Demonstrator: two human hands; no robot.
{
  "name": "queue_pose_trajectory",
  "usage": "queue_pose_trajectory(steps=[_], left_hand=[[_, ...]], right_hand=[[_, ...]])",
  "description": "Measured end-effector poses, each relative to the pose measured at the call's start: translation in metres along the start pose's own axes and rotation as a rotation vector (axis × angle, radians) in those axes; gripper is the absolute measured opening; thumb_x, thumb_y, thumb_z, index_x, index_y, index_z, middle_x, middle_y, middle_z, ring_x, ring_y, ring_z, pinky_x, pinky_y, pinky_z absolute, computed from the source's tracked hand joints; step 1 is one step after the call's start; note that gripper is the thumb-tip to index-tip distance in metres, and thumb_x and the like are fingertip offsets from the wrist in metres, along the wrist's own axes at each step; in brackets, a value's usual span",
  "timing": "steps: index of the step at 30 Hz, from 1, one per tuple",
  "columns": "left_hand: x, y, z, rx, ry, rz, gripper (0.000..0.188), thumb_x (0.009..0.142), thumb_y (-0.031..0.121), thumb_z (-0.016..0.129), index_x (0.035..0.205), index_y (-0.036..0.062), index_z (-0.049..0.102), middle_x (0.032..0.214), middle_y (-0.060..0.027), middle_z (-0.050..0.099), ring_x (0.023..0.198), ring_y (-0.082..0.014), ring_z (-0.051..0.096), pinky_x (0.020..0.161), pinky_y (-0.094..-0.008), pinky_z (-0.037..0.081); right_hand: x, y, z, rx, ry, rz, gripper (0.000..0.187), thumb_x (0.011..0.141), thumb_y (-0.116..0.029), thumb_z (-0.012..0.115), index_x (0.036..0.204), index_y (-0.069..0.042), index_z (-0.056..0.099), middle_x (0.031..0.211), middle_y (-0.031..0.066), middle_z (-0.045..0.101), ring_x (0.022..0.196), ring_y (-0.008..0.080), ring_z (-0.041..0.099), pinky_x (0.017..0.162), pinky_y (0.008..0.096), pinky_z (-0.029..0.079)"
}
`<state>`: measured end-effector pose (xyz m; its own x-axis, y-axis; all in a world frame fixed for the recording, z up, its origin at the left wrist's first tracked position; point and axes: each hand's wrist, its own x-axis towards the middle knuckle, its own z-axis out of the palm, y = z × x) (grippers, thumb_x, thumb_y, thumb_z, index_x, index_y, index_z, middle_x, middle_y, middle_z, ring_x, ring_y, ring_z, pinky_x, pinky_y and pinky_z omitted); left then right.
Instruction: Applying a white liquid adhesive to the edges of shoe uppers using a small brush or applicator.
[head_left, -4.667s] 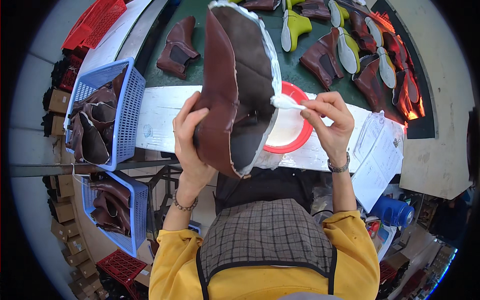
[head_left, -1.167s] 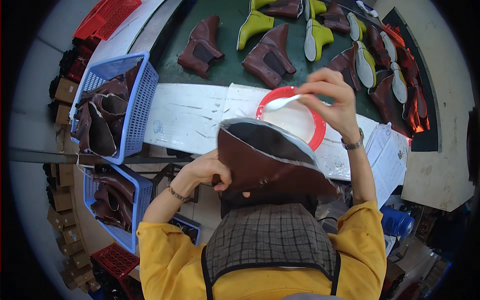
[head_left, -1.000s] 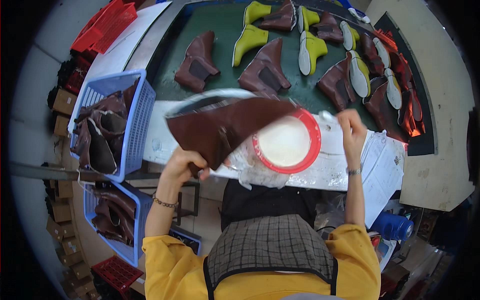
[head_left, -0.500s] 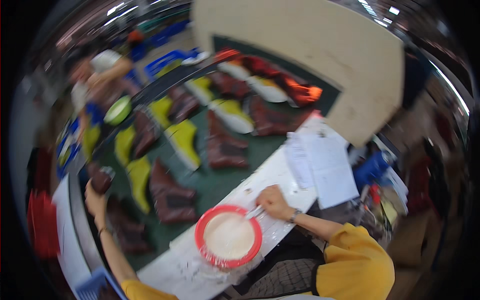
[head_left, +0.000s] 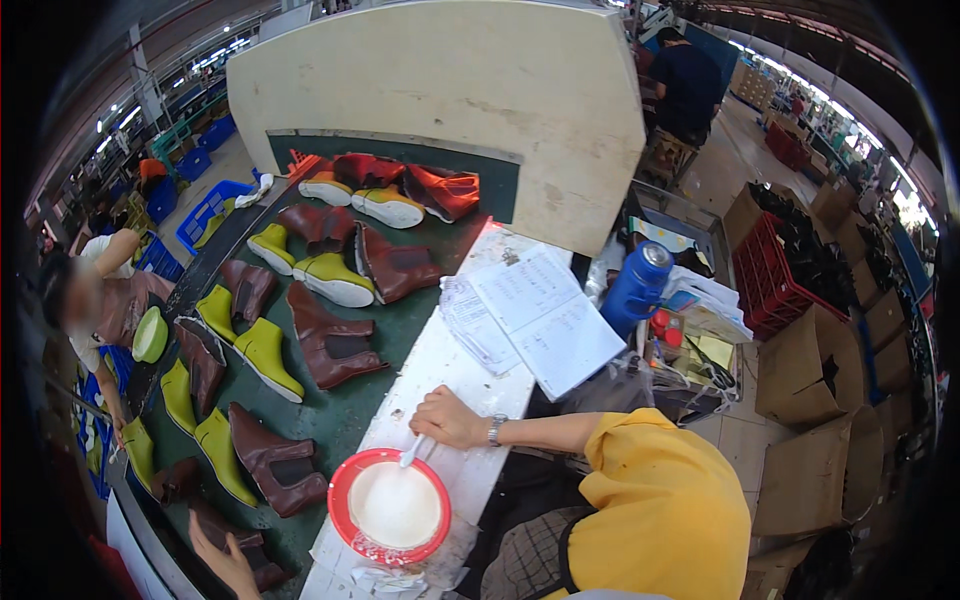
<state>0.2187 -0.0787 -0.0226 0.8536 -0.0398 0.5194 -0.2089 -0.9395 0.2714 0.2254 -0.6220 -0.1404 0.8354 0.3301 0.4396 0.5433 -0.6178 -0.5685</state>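
Observation:
My right hand (head_left: 445, 418) rests on the white work ledge (head_left: 470, 350), shut on a small white brush (head_left: 412, 452). The brush tip dips into a red-rimmed bowl of white paste (head_left: 392, 505). My left hand (head_left: 225, 560) reaches out at the lower left with its fingers apart. It lies against a brown boot (head_left: 262, 572) on the green conveyor belt (head_left: 345, 410) and holds nothing. More brown boots (head_left: 330, 345) and yellow-green shoe forms (head_left: 265, 355) lie along the belt.
A clipboard of papers (head_left: 545, 315) and a blue bottle (head_left: 635, 285) are on the ledge's far end. Another person (head_left: 95, 300) works across the belt at the left. Cardboard boxes (head_left: 815, 365) and a red crate (head_left: 790, 275) stand to the right.
My left hand carried the brown boot from in front of me to the belt and let it go. My right hand took the brush back to the bowl. The view swung right.

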Motion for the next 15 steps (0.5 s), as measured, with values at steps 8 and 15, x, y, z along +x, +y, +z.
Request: queue_pose_trajectory(steps=[8, 15], left_hand=[[-0.180, 0.061, 0.014, -0.030, 0.029, -0.327, 0.040, 0.094, 0.020, 0.066, 0.128, -0.0009, 0.063, 0.121, -0.0272, 0.063, 0.113, -0.0462, 0.058, 0.098, -0.0510, 0.046], [-0.242, 0.044, 0.037, 0.262, 0.130, -0.425, 0.032, 0.098, 0.018, 0.057, 0.122, -0.0015, 0.064, 0.111, -0.0285, 0.057, 0.103, -0.0468, 0.051, 0.091, -0.0555, 0.042]], right_hand=[[-0.004, -0.001, 0.005, 0.145, 0.149, 0.108, 0.029, 0.106, -0.028, 0.045, 0.097, -0.012, 0.067, 0.085, 0.0022, 0.068, 0.084, 0.0219, 0.060, 0.090, 0.0393, 0.035], [0.003, -0.006, 0.001, 0.208, 0.145, 0.149, 0.024, 0.105, -0.028, 0.047, 0.104, -0.009, 0.061, 0.085, 0.0098, 0.068, 0.083, 0.0265, 0.065, 0.092, 0.0409, 0.038]])
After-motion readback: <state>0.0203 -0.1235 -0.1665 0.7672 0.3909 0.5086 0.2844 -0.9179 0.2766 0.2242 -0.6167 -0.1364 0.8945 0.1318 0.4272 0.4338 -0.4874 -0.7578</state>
